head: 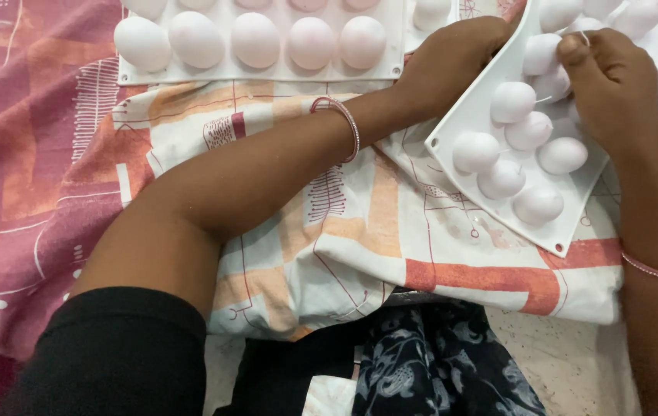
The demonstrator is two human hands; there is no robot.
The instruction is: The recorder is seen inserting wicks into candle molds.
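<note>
White mould tray tilted between two hands, over a patterned cloth

Its long axis runs from the near corner at lower right up and away to the top right, domed side facing the person. The left hand is clamped on the tray's left edge, fingers hidden behind it. The right hand lies on the domes at the far end, thumb and fingertips pinched together, seemingly on a thin white thread. A second, flat tray lies well apart, upper left.

A patterned white-and-orange cloth covers the middle. A pink printed sheet lies left. Light is soft, even.
</note>
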